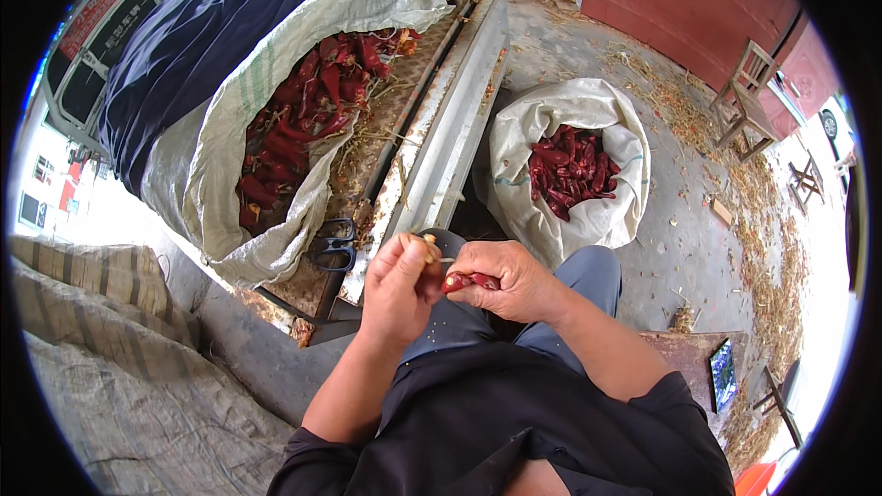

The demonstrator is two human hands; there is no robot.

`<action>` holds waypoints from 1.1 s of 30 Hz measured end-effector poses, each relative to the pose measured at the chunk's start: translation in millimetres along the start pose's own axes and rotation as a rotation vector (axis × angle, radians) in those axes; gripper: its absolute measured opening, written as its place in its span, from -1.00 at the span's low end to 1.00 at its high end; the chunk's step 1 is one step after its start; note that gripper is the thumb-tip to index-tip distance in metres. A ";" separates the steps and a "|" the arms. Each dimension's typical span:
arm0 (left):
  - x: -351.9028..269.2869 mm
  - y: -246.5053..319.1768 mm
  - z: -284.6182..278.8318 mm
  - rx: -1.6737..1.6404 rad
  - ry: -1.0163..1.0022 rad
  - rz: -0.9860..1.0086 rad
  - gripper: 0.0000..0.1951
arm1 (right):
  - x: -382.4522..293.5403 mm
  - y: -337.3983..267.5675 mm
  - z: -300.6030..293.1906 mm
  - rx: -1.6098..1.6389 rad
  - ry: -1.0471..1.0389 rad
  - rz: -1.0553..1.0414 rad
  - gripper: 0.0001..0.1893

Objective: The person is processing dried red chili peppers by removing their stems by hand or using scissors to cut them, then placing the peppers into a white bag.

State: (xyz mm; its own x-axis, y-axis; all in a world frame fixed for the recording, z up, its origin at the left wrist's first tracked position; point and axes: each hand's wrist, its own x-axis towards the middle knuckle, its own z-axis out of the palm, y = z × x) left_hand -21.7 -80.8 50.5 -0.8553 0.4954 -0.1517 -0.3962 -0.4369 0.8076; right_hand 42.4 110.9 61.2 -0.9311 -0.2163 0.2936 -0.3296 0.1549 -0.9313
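Note:
Above my lap, my right hand [510, 282] is closed around red chili peppers [458, 282], with their cut or stemless ends showing between the fingers. Close beside it, my left hand [403, 282] pinches pale, dry stem bits [430, 240]. A woven sack [231, 117] lies on its side on the rusty metal bed at my left, its mouth open on many red chilies with stems [296, 124]. An upright woven sack [510, 151] on the floor holds dark red chilies [572, 169]. Black-handled scissors [335, 246] lie at the bed's edge.
A metal side rail [448, 117] runs along the bed. Stem litter [679, 110] is strewn over the concrete floor. A wooden chair [747, 103] stands at the right, and a screened device [722, 375] leans near a low board [679, 351]. A striped tarp [138, 393] covers the lower left.

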 end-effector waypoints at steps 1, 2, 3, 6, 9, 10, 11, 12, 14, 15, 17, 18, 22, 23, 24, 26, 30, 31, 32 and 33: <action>3.2 0.7 1.9 -0.154 0.048 -0.062 -0.85 | -2.4 1.5 0.8 0.043 0.009 -0.030 -0.84; 5.7 1.5 2.6 -0.194 0.071 -0.058 -0.85 | -4.7 2.5 1.6 0.066 0.017 -0.052 -0.84; 6.9 2.4 1.4 0.001 0.034 -0.049 -0.87 | -7.2 0.9 -2.3 0.045 0.035 -0.032 -0.83; 10.4 3.1 7.1 0.786 -0.005 0.019 -0.81 | -12.8 -3.1 -14.5 -0.030 0.109 0.035 -0.82; 14.2 -2.6 5.2 1.390 -0.162 0.477 -0.61 | -13.4 10.4 -49.1 -0.167 0.328 0.105 -0.79; 15.0 1.1 5.9 1.434 -0.179 0.473 -0.61 | -13.3 21.6 -64.9 -0.192 0.423 0.143 -0.76; 16.2 8.4 4.0 1.489 -0.198 0.527 -0.68 | -10.9 31.7 -90.1 -0.290 0.510 0.179 -0.67; 17.1 19.9 3.3 1.487 -0.174 0.567 -0.73 | -9.4 40.5 -116.3 -0.390 0.600 0.227 -0.57; 22.6 48.1 -11.0 1.523 -0.039 0.660 -0.80 | -17.0 57.2 -161.7 -0.755 0.707 0.259 -0.33; 32.2 67.7 -27.6 1.551 0.050 0.701 -0.80 | -20.8 61.5 -175.8 -0.814 0.764 0.245 -0.32; 48.2 111.9 -69.8 1.602 0.226 0.745 -0.79 | -26.0 67.8 -176.1 -0.731 0.782 0.213 -0.29; 56.2 137.1 -93.1 1.717 0.284 0.649 -0.76 | -30.3 69.9 -168.0 -0.636 0.761 0.214 -0.28; 62.9 188.8 -142.9 2.149 0.367 0.372 -0.63 | -41.3 84.9 -127.8 -0.338 0.643 0.287 -0.55; 64.8 189.3 -143.5 2.164 0.342 0.309 -0.63 | -43.8 88.7 -117.9 -0.307 0.618 0.303 -0.60; 65.4 189.5 -144.4 2.177 0.319 0.245 -0.63 | -45.3 91.1 -108.9 -0.281 0.591 0.322 -0.64; 65.5 189.4 -159.5 2.200 0.292 0.286 -0.67 | -46.0 90.9 -96.7 -0.226 0.535 0.342 -0.67; 54.4 172.7 -160.2 1.923 0.267 0.691 -0.76 | -38.0 75.3 -74.8 -0.095 0.451 0.375 -0.72; 47.9 165.4 -141.8 1.839 0.265 0.807 -0.77 | -33.3 69.3 -67.5 -0.081 0.429 0.374 -0.72; 40.6 158.1 -123.5 1.753 0.264 0.920 -0.78 | -27.7 63.1 -59.8 -0.066 0.404 0.372 -0.72; 35.1 147.2 -110.2 1.725 0.225 1.056 -0.79 | -18.4 52.7 -48.4 -0.011 0.367 0.378 -0.72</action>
State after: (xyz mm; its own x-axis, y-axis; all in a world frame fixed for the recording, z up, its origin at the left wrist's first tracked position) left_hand -146.9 -210.4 101.2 -0.5646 0.4357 0.7010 0.7321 0.6566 0.1816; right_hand 34.7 169.7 17.1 -0.9781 0.2083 -0.0050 0.0405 0.1668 -0.9852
